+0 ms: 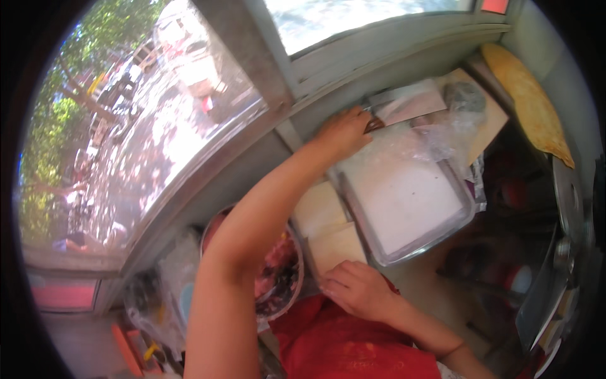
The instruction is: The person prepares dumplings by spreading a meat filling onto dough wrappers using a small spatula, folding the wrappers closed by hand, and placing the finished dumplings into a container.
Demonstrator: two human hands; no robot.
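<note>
My left hand (348, 130) reaches across to the far side of the counter under the window. Its fingertips are at a small dark brown item (374, 124), and whether they grip it is hidden. My right hand (357, 290) rests close to my red apron (350, 341), its fingers at the near edge of pale yellow square sheets (335, 248) that look like dough wrappers. Right of these sheets lies a metal tray (364, 220) with a white surface inside. A bowl (301, 279) of pink and dark chopped filling (279, 258) stands partly behind my left forearm.
Clear plastic wrap (433, 142) is bunched over the tray's far end. Beyond it are a flat pinkish packet (412, 102) and a tan board (490, 116). A large golden flatbread (530, 102) leans at the far right. Window frames (255, 52) border the counter; plastic bags (173, 265) lie left.
</note>
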